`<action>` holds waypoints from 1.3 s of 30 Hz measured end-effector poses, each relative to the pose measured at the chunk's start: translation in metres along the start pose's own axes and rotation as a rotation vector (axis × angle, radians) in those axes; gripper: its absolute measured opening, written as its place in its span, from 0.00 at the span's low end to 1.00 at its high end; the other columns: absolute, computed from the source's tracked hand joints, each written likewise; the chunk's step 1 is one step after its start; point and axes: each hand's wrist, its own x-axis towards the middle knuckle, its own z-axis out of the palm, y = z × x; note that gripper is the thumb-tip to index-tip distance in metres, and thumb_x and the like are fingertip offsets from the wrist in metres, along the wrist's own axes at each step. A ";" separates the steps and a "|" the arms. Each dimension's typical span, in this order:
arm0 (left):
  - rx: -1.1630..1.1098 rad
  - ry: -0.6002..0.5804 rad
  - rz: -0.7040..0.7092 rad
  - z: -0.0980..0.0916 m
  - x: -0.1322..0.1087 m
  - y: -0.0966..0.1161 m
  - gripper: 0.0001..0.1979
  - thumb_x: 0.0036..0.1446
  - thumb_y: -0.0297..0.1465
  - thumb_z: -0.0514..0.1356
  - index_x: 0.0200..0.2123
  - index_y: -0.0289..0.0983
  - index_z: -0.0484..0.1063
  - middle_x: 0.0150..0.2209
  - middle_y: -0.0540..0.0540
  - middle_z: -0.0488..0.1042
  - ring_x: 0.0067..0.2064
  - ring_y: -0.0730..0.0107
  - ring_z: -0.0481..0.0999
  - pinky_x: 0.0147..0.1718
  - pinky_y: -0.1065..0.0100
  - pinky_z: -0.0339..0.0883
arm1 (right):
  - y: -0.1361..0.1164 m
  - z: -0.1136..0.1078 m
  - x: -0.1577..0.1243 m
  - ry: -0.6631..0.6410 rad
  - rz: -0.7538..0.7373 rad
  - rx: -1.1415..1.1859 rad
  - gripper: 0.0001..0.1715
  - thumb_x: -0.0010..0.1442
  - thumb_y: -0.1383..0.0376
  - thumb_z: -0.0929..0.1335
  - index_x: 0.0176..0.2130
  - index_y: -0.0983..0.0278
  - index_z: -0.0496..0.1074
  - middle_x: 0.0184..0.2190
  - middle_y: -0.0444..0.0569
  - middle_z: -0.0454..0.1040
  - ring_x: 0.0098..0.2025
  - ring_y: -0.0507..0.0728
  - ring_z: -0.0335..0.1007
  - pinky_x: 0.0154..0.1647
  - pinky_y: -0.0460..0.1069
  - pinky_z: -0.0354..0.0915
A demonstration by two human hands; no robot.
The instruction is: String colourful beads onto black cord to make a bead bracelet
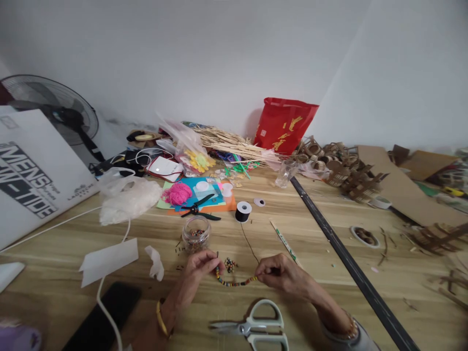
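A string of small coloured beads sags in a shallow curve between my two hands. My left hand pinches its left end, where a short dark cord tip sticks up. At the right end my right hand grips the cord beside the last beads. Black cord runs from there back to a spool. Just behind the strand lies a small pile of loose beads. A clear jar with more beads stands beyond my left hand. White-handled scissors lie in front of me.
Behind the jar are a small black fan-shaped tool, pink yarn and coloured paper. A dark strip crosses the table at right. A black phone-like slab, white cable and paper lie at left.
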 end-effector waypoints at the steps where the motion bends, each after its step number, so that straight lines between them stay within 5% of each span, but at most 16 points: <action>1: 0.007 -0.007 0.000 0.000 0.000 -0.001 0.14 0.50 0.40 0.64 0.26 0.33 0.74 0.25 0.46 0.77 0.29 0.68 0.72 0.32 0.69 0.64 | 0.000 0.002 0.001 -0.002 -0.004 0.020 0.10 0.56 0.64 0.67 0.27 0.68 0.74 0.18 0.39 0.60 0.21 0.47 0.50 0.22 0.43 0.49; 8: 0.037 -0.198 -0.065 0.011 -0.001 0.007 0.13 0.50 0.39 0.64 0.25 0.34 0.73 0.39 0.41 0.80 0.45 0.59 0.74 0.41 0.66 0.63 | 0.001 0.012 0.005 -0.024 -0.022 0.097 0.11 0.55 0.63 0.69 0.29 0.69 0.77 0.18 0.39 0.60 0.21 0.47 0.51 0.22 0.43 0.49; 13: 0.100 -0.298 -0.123 0.026 0.001 0.012 0.16 0.46 0.43 0.66 0.26 0.35 0.74 0.36 0.43 0.79 0.37 0.64 0.74 0.36 0.68 0.63 | 0.003 0.015 0.007 -0.046 -0.029 0.183 0.13 0.54 0.61 0.69 0.30 0.70 0.77 0.19 0.40 0.64 0.21 0.47 0.52 0.22 0.43 0.50; 18: 0.154 -0.327 -0.105 0.032 0.006 0.005 0.17 0.45 0.44 0.67 0.24 0.34 0.73 0.22 0.49 0.74 0.27 0.71 0.69 0.29 0.70 0.61 | 0.002 0.015 0.008 -0.025 -0.046 0.172 0.12 0.54 0.63 0.68 0.30 0.71 0.76 0.18 0.40 0.63 0.21 0.46 0.52 0.22 0.42 0.50; 25: 0.144 -0.346 -0.148 0.035 0.012 -0.004 0.20 0.42 0.47 0.67 0.24 0.34 0.73 0.20 0.50 0.72 0.24 0.73 0.69 0.27 0.71 0.62 | -0.002 0.015 0.009 -0.021 -0.091 0.021 0.10 0.56 0.65 0.67 0.32 0.70 0.76 0.18 0.39 0.63 0.21 0.46 0.52 0.21 0.41 0.50; 33: 0.107 -0.281 -0.181 0.038 0.005 -0.002 0.18 0.45 0.44 0.67 0.24 0.33 0.74 0.21 0.49 0.73 0.24 0.72 0.70 0.27 0.72 0.62 | -0.014 0.020 0.003 0.051 -0.229 -0.323 0.10 0.61 0.69 0.65 0.36 0.64 0.77 0.32 0.46 0.77 0.33 0.52 0.71 0.34 0.43 0.61; 39: 0.103 -0.279 -0.167 0.040 0.004 -0.003 0.19 0.43 0.45 0.68 0.22 0.33 0.74 0.21 0.48 0.73 0.25 0.71 0.70 0.27 0.71 0.62 | -0.017 0.024 -0.001 0.068 -0.216 -0.480 0.11 0.63 0.70 0.65 0.34 0.63 0.78 0.34 0.49 0.76 0.35 0.53 0.72 0.37 0.43 0.61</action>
